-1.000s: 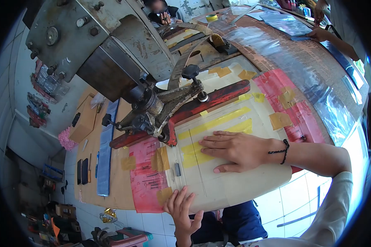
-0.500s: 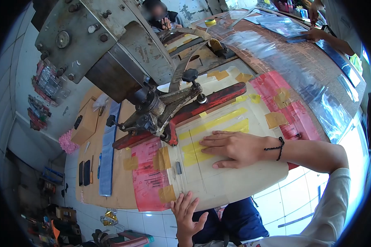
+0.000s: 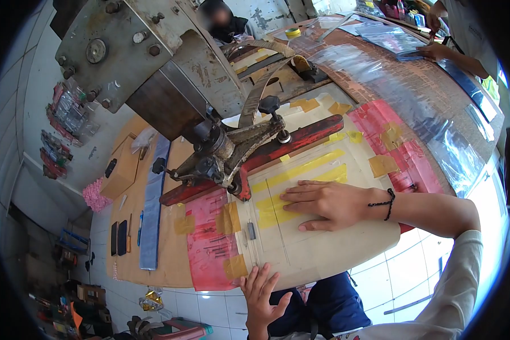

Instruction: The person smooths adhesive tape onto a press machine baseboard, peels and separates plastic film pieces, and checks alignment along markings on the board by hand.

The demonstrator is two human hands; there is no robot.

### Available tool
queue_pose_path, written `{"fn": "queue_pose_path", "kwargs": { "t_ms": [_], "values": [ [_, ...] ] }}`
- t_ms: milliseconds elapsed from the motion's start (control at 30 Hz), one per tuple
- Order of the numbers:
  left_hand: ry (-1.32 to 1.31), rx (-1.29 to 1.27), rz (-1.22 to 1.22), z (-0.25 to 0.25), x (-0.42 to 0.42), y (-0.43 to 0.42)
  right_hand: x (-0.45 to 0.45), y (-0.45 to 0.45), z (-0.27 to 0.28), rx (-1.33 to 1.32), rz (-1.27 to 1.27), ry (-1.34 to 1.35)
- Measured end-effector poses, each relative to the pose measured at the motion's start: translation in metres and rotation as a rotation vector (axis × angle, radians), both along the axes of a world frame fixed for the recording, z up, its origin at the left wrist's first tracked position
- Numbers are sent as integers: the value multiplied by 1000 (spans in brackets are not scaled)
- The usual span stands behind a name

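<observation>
My right hand (image 3: 337, 205) lies flat with fingers stretched out on a cream board (image 3: 317, 249), across strips of yellow tape (image 3: 269, 212). A dark braided bracelet circles that wrist. At the board's near edge, my left hand (image 3: 260, 297) is open, its fingertips touching the edge beside a piece of brown tape (image 3: 235, 266). Above the board's far part stands a heavy press with a red bar (image 3: 292, 141) and a metal bracket (image 3: 238, 144) with black knobs. A small grey piece (image 3: 251, 230) sits on the board near thin ruled lines.
Pink film (image 3: 212, 243) flanks the board on the left. A blue strip (image 3: 153, 226), phones (image 3: 122, 237), a screwdriver (image 3: 129, 232) and a cardboard box (image 3: 119, 173) lie farther left. Clear plastic sheets (image 3: 447, 147) cover the table at right. Two other people are at the back.
The whole view has shifted slightly to the right. My hands keep their places on the board. The person at the back has lowered their raised hands.
</observation>
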State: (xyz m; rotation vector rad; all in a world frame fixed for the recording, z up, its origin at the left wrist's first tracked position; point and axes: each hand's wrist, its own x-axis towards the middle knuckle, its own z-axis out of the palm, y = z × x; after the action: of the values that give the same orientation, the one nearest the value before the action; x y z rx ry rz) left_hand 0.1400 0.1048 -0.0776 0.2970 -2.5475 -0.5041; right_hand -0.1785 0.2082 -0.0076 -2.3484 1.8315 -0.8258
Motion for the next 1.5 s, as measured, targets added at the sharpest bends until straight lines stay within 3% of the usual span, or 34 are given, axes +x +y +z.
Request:
{"fn": "queue_pose_path", "kwargs": {
  "t_ms": [467,700,800,1500],
  "values": [
    [38,-23,27,-6,-3,1,-2,3,1,26,3,-31],
    [101,-66,23,20,-16,10,-3,1,2,21,-5,-19],
    [-22,-22,23,0,-2,4,-1,4,-1,28,0,-33],
    [-36,10,20,5,-3,6,-2,7,0,-3,20,-75]
  ]
}}
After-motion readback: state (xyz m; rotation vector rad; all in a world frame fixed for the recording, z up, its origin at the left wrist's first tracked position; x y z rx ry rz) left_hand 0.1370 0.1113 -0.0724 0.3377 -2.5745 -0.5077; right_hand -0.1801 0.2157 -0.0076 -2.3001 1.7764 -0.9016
